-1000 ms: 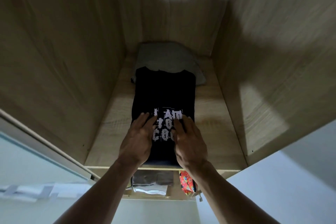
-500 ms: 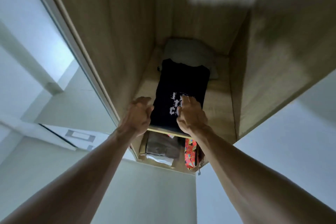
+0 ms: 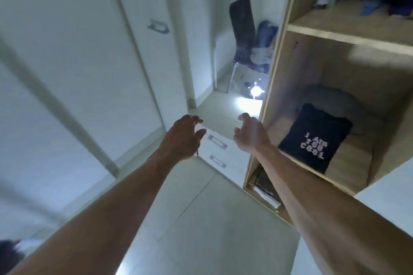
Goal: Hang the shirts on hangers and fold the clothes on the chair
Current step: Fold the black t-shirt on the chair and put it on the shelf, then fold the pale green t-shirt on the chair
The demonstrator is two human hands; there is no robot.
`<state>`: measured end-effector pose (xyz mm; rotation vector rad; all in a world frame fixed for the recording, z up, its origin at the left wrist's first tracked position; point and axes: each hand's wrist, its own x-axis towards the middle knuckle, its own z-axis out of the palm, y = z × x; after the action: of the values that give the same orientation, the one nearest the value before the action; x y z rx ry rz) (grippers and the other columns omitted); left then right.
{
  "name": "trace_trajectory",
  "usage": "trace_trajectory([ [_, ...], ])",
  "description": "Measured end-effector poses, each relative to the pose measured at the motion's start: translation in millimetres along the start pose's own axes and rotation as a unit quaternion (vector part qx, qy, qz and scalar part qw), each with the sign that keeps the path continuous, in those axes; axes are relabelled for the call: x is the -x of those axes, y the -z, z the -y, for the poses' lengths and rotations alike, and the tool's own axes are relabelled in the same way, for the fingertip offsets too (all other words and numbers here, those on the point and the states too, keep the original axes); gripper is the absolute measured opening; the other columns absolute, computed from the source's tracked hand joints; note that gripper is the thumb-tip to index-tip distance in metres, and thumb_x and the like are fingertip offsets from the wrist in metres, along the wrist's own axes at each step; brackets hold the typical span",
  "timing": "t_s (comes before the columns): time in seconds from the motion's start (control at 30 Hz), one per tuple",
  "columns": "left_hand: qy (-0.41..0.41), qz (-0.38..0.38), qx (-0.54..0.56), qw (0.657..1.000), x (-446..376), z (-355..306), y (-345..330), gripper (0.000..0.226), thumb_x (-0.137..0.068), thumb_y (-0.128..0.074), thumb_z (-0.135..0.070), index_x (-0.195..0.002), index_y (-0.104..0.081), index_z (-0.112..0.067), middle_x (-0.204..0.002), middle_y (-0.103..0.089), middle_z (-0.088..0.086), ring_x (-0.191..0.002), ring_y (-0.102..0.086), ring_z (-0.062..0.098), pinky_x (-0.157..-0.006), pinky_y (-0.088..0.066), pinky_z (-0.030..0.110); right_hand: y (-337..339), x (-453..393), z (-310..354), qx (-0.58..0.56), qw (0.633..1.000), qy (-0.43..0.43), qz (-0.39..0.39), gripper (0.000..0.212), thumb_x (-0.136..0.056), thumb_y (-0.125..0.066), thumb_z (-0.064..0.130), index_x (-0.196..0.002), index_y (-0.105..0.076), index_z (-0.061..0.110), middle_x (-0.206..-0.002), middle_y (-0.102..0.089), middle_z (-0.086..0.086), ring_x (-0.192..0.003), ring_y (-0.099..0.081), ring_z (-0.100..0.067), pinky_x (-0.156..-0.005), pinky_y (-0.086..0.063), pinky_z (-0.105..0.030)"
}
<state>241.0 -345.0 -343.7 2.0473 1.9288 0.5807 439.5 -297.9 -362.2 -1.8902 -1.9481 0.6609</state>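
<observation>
Both hands are in the air with nothing in their grip: left hand [image 3: 182, 137] and right hand [image 3: 250, 135] hang loosely curled. The folded black shirt [image 3: 315, 138] lies on the wardrobe shelf [image 3: 355, 161]; clothes sit on the chair [image 3: 243, 29] beyond.

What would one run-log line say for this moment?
left hand: empty, fingers loose | right hand: empty, fingers loose | black shirt: folded on shelf | chair: clothes on it
</observation>
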Motion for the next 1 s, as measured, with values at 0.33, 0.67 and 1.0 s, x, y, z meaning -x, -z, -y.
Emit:
trace_trajectory([
  [0.33,0.283,-0.152,-0.03,0.947,385,143,230,0.031,-0.097,-0.061,-0.03,-0.123,-0.065,-0.013,-0.128,-0.063,0.006,-0.111,-0.064,0.019,-0.098,-0.046,0.028,-85,247,258,0.032,0.953,0.257,0.156,0.042,-0.095,-0.056,0.024,-0.137,-0.051,0.019,-0.136,-0.057,-0.009,-0.129,-0.052,-0.027,-0.106,-0.043,-0.032],
  [0.67,0.467,-0.244,-0.025,0.85,622,225,285,0.028,-0.095,-0.064,-0.024,-0.118,-0.067,-0.008,-0.118,-0.069,0.007,-0.104,-0.066,0.021,-0.088,-0.045,0.024,-193,400,392,0.085,0.857,0.422,0.282,0.042,-0.096,-0.058,0.026,-0.137,-0.051,0.022,-0.129,-0.06,-0.005,-0.124,-0.054,-0.022,-0.102,-0.046,-0.035],
  [1.0,0.553,-0.147,0.082,0.816,665,371,213,0.029,-0.094,-0.064,-0.022,-0.118,-0.065,-0.005,-0.12,-0.067,0.009,-0.109,-0.065,0.025,-0.093,-0.049,0.031,-368,411,456,0.124,0.817,0.392,0.403,0.037,-0.096,-0.059,0.019,-0.133,-0.055,0.017,-0.125,-0.065,-0.009,-0.105,-0.063,-0.025,-0.076,-0.044,-0.025],
])
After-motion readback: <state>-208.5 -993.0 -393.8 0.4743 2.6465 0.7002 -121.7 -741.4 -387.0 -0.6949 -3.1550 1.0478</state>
